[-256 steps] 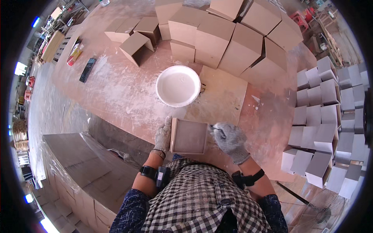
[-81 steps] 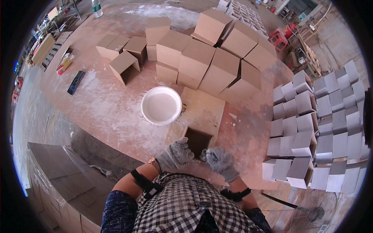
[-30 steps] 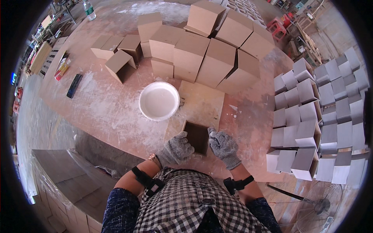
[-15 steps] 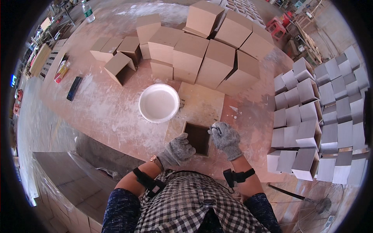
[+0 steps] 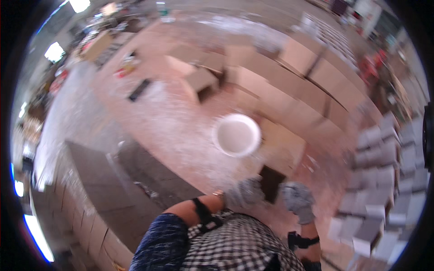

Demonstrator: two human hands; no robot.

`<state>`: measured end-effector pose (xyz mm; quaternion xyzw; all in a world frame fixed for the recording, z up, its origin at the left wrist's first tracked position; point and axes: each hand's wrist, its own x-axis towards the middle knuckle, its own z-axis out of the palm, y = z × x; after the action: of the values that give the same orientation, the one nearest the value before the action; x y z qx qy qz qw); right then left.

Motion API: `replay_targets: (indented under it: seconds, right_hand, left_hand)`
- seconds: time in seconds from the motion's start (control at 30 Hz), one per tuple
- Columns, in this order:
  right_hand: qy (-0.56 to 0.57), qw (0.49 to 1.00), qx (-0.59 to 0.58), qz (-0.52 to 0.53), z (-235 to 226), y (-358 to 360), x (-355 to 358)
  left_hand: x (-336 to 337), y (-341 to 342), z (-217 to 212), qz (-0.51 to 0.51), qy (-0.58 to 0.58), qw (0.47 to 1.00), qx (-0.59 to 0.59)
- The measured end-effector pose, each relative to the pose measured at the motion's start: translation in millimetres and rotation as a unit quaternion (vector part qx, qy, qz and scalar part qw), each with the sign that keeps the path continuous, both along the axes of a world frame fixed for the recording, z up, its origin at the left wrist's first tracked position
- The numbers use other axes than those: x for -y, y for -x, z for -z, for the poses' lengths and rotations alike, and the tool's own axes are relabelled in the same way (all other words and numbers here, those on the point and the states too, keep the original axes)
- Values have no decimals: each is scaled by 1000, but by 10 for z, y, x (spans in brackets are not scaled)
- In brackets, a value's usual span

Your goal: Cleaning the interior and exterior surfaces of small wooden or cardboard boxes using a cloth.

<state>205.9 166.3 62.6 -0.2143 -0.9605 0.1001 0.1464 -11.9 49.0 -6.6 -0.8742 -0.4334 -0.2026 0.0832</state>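
The picture is motion-blurred. A small dark open-topped box (image 5: 272,183) sits low between my two gloved hands. My left hand (image 5: 245,194) in a grey glove rests against the box's left side. My right hand (image 5: 297,198), also gloved, is at its right side. Whether the fingers grip the box is hard to tell through the blur. Just beyond the box stands a white round bucket (image 5: 236,134) next to a flat tan box (image 5: 284,145) on the dusty reddish floor.
A row of large tan boxes (image 5: 289,77) runs across the back. Stacks of small pale boxes (image 5: 384,180) fill the right side. Grey slabs (image 5: 108,180) lie to my left. One open box (image 5: 199,81) and small items sit at the far left.
The view has swung and blurred, shifting everything to the right. My hands stay on either side of the dark box, which earlier was lifted up from the flat tan box.
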Motion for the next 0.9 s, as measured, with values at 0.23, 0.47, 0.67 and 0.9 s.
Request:
replay_targets:
  seconds: [0.23,0.47,0.67,0.9]
  right_hand:
    - [70,985,69,139,422,-163,213]
    - [755,596,-56,269,1141,-779,257]
    - [587,762,-173,210,226,-283,395]
    - [220,955,-173,101,624,-477,606]
  left_hand:
    - [4,-133,-104,-17,12,999,35]
    - [14,-106,-95,-12,56,998,30]
    - [-72,-130,53,-5,-6,999,32]
    - [8,-117,-36,-10,50,996,74]
